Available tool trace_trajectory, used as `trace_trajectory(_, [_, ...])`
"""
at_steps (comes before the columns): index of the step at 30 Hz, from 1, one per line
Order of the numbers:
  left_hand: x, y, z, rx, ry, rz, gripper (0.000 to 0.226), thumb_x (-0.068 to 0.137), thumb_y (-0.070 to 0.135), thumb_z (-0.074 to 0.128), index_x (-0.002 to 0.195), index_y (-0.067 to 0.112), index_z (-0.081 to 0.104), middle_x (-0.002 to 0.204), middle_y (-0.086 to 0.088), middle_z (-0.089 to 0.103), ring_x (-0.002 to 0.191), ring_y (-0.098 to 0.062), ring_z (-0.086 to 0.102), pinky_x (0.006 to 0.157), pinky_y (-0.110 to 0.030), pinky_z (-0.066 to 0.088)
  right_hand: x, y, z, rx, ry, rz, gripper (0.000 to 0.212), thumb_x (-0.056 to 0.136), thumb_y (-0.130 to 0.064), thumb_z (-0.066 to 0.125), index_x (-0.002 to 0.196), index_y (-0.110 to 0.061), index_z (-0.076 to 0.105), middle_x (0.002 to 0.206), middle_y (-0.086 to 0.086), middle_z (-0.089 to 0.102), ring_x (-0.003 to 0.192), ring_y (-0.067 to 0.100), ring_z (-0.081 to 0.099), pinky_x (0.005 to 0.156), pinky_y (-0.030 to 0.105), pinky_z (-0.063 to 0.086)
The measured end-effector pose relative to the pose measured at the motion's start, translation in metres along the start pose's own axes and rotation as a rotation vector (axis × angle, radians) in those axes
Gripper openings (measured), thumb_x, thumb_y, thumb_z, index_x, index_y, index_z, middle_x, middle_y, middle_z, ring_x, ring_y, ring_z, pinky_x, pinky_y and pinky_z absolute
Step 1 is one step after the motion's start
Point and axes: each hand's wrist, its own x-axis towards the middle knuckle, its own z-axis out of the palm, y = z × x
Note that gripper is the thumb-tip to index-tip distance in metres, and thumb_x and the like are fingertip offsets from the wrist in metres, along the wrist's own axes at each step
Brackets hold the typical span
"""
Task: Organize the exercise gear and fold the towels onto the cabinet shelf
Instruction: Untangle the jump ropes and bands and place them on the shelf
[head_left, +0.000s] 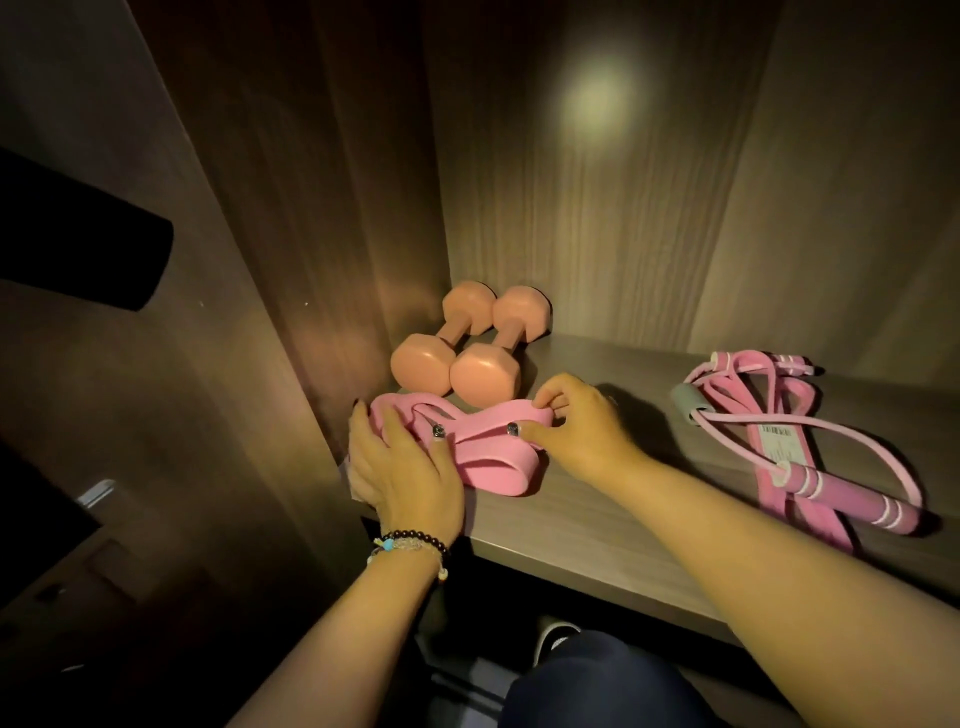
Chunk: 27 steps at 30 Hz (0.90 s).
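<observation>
1. My left hand (402, 467) lies flat on the pink resistance band (470, 447), with the fingers straight and spread, and it presses the left end of the bundle down on the cabinet shelf (597, 530).
2. My right hand (576, 426) pinches the right end of the same band: the thumb lies along the front of the loop and the curled fingers hold its top edge.
3. The band is at the left front of the shelf, just in front of the 2 dumbbells (462, 345), which stand side by side in the back left corner. It seems to touch the nearer one, but I cannot tell for sure.
4. I judge the band to be light, soft and rubbery. It will bend easily and will want to spring open when I let it go, so I should hold it at the folded ends, where the layers come together, and not in the loose middle.
5. The surface probably grips the skin well, so a light pinch is enough.
6. The skipping rope (810, 447), with another pink strap, lies well apart on the right. Its handles are stiff and good to take hold of; the cord is limp.
7. I see no towels here.
</observation>
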Motion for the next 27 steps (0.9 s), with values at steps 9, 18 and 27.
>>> trace_trajectory(9, [0.028, -0.041, -0.013, 0.441, -0.348, 0.554, 0.075, 0.088, 0.047, 0.005, 0.142, 0.015, 0.046, 0.150, -0.003, 0.043, 0.143, -0.019, 0.030, 0.118, -0.047, 0.004, -0.005, 0.032, 0.009, 0.162, 0.013, 0.036, 0.030, 0.087, 0.003, 0.063, 0.113, -0.013, 0.070, 0.113, -0.001, 0.065, 0.112, 0.019, 0.058, 0.104, 0.036, 0.045])
trace_trajectory(18, [0.029, -0.028, -0.023, 0.499, -0.363, 0.535, 0.055, 0.100, 0.040, 0.024, 0.146, 0.015, 0.039, 0.153, -0.003, 0.038, 0.145, -0.019, 0.027, 0.115, -0.041, -0.002, -0.023, 0.021, -0.004, 0.004, -0.016, -0.084, 0.043, 0.089, 0.001, 0.059, 0.127, -0.020, 0.060, 0.124, -0.007, 0.047, 0.118, 0.009, 0.045, 0.108, 0.031, 0.039])
trace_trajectory(27, [-0.013, 0.050, -0.053, -0.052, -0.254, 0.664, 0.047, 0.093, 0.029, 0.038, 0.131, 0.008, 0.056, 0.137, -0.013, 0.055, 0.133, -0.030, 0.045, 0.111, -0.048, 0.035, -0.102, 0.041, -0.073, -0.337, 0.246, -0.139, 0.037, 0.088, -0.007, 0.057, 0.122, -0.021, 0.055, 0.134, -0.010, 0.039, 0.105, 0.006, 0.044, 0.093, 0.026, 0.036])
